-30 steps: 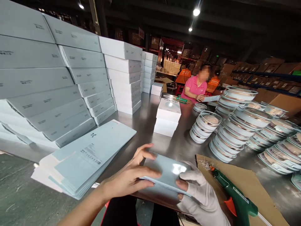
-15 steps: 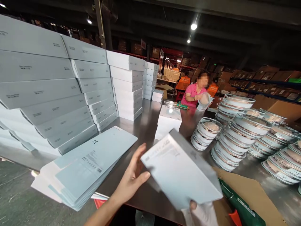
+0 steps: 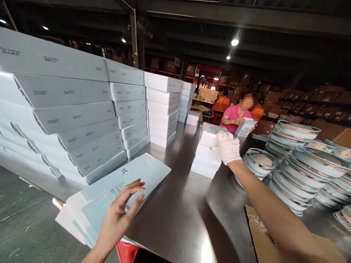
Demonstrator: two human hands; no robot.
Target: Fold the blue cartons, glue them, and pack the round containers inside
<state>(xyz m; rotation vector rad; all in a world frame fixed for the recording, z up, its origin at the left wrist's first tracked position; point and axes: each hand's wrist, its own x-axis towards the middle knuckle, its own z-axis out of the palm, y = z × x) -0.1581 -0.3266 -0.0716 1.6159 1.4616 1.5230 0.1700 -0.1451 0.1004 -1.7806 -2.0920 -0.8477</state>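
Observation:
My right hand [image 3: 227, 147], in a white glove, reaches forward to a short stack of white boxes. Its fingers curl over the right edge of the top box [image 3: 210, 137], partly hiding it. Below sit more white boxes [image 3: 205, 166]. My bare left hand [image 3: 124, 204] hovers at the pile of flat, pale blue folded cartons [image 3: 149, 168], fingers bent and apart, holding nothing. Whether it touches the pile I cannot tell.
Tall rows of white boxes [image 3: 90, 133] line the left side of the metal table [image 3: 175, 212]. Round clear containers [image 3: 294, 175] stand stacked at right, near a cardboard sheet [image 3: 263, 237]. Across the table, a person in pink [image 3: 233, 118] holds a pale box [image 3: 245, 127].
My right hand has carried the box from near me forward onto the short stack. My left hand has moved left over the flat cartons. The view has shifted, and the person opposite now holds a box upright.

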